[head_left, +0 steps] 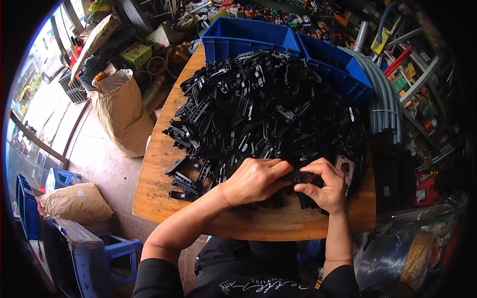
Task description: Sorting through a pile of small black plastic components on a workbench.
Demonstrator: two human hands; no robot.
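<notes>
Between both my hands, over the near edge of the pile, is a small dark plastic part (300, 177). My left hand (254, 180) closes on its left end, fingers curled. My right hand (325, 186) pinches its right end between thumb and fingers. The fingers cover both ends, so its full shape is hidden. A large heap of black plastic parts (258, 107), long and ridged, spreads just beyond my hands. Beside my right hand, a flat tan piece with dark round spots (344, 168) leans against the heap.
The heap lies on a wooden table (154, 191). Two blue bins (251, 35) stand at its far edge. Grey tubes (386, 116) hang at the right. Left of the table are a brown paper sack (119, 111), another sack (78, 204) and a blue stool (121, 253).
</notes>
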